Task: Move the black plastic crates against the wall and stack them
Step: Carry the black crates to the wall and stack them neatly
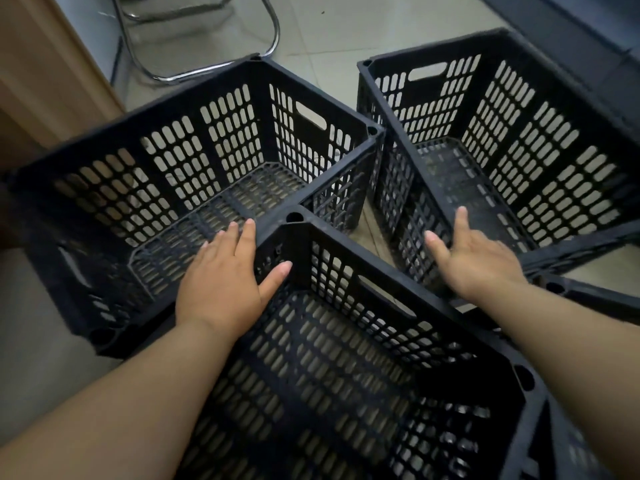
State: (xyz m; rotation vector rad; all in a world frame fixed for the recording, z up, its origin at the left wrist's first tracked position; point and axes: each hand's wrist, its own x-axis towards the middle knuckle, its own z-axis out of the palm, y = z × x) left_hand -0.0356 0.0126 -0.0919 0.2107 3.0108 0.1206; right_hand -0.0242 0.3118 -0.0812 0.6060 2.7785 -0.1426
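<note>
tan wooden panel (41, 81) far left, chrome tube chair base (207, 69) behind it. left black slotted plastic crate (194, 109) sits upright on the grey tiled floor (329, 36). left hand (221, 289) is relaxed, fingers straight and thumb splayed, straddling the far corner of the near black slotted plastic crate (332, 341) (contact unclear). that corner butts the left crate's rim. right hand (474, 258) has fingers spread and holds nothing (blurred), over the gap beside the right black slotted plastic crate (519, 150). all three crates are on the floor.
</note>
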